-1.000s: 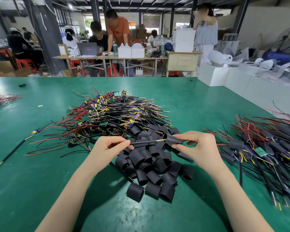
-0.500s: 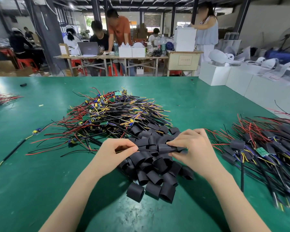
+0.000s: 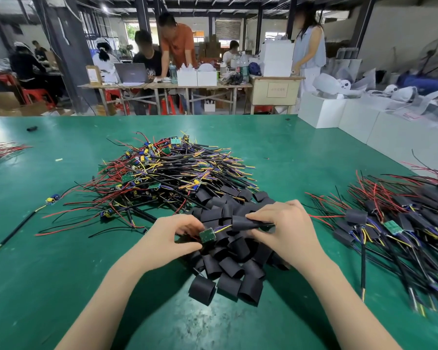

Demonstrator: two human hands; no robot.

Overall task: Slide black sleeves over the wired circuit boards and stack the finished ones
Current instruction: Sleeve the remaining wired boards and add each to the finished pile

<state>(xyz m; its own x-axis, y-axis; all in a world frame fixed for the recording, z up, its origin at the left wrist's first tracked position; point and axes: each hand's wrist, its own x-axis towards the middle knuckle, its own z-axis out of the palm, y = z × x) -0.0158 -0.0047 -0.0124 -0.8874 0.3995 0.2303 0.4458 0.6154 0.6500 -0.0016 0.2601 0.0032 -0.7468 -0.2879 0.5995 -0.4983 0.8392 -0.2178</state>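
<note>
Over the heap of loose black tube sleeves (image 3: 228,263) on the green counter (image 3: 61,286), the left hand (image 3: 171,238) pinches a small green circuit board (image 3: 207,236). The right hand (image 3: 286,228) clamps a black sleeve (image 3: 245,223) threaded on its wires, not yet over the board. Right of the heap lies the finished stack (image 3: 395,223); beyond it a larger unsleeved pile (image 3: 172,170) remains.

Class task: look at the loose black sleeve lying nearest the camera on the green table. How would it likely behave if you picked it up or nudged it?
The loose black sleeve looks thin-walled and hollow, so probably light and easily squashed. Its rounded shape suggests it might roll if nudged.
</note>
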